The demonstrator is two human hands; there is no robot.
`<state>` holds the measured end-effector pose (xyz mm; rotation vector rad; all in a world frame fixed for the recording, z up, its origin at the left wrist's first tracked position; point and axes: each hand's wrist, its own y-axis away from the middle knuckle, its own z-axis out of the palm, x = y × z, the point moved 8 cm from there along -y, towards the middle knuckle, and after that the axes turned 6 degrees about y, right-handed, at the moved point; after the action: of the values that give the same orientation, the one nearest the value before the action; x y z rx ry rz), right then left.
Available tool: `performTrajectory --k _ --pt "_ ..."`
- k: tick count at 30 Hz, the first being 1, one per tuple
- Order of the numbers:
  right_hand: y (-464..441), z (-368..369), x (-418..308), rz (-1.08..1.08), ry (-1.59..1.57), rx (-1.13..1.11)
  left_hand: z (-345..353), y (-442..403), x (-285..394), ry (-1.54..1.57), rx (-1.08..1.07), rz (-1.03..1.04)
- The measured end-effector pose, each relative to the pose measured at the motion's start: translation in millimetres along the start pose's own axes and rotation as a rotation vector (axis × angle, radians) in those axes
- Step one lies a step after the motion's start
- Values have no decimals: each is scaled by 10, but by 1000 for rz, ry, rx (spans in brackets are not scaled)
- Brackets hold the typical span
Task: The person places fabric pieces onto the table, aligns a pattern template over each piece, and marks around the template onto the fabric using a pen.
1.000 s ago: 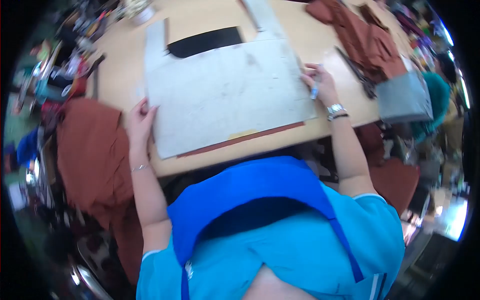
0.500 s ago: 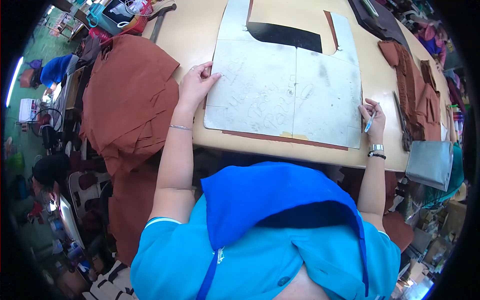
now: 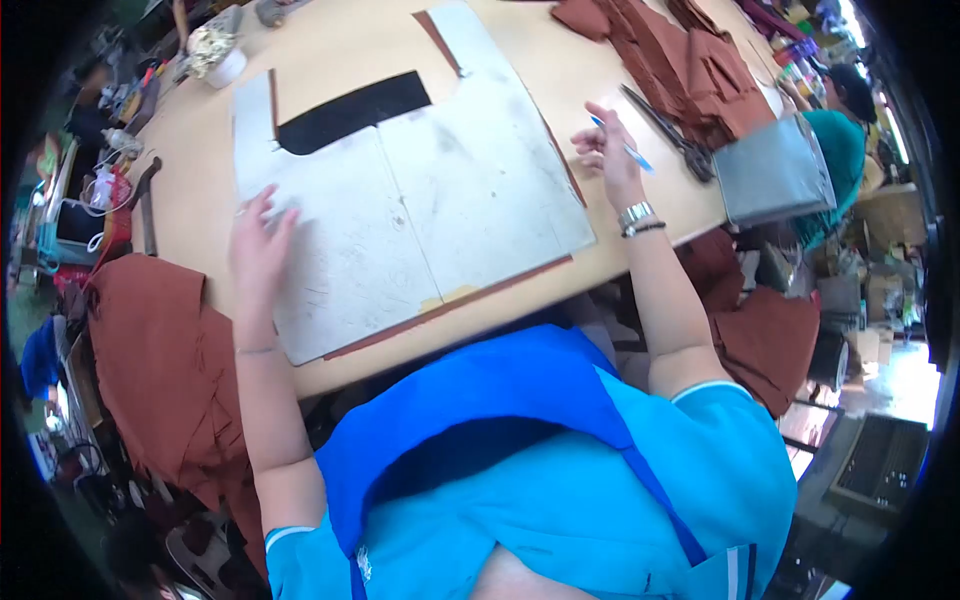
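Note:
A large whitish pattern board with a notch in its far side lies on the table. Brown fabric peeks out along its near edge, and a black patch shows in the notch. My left hand is at the board's left side, fingers apart and slightly blurred, holding nothing; whether it touches the board I cannot tell. Right of the board, my right hand holds a blue-and-white pen between its fingers, with some fingers loosely spread.
Scissors lie right of my right hand, near folded brown fabric and a grey metal box. Stacked brown fabric hangs over the left side. A hammer-like tool and a white pot stand farther off. A person in teal is at right.
The view has turned, so the board appears tilted and farther left. My left hand has opened from its pinch at the board's edge. My right hand has moved off the right edge, still with the pen.

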<state>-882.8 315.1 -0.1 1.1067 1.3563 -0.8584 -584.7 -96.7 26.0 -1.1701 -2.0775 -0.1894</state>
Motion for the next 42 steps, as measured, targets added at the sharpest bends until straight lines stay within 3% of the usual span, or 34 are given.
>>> performTrajectory --k 4,11,17,29,33,42 --pt "-85 215 -151 -99 5 -5 382 -382 639 -94 -86 281" --pt "-33 870 -303 -156 83 -159 813 -742 774 -206 -369 209" --pt "-13 1419 -376 -197 40 -287 833 -819 741 -175 -411 174" --pt "-86 2565 -490 -610 349 -365 848 -751 701 -174 -390 181" --pt "-73 2577 -468 -682 418 -348 744 -533 757 -232 -155 287" --pt "-78 2587 -466 -640 374 -345 703 -323 676 -215 -90 235"
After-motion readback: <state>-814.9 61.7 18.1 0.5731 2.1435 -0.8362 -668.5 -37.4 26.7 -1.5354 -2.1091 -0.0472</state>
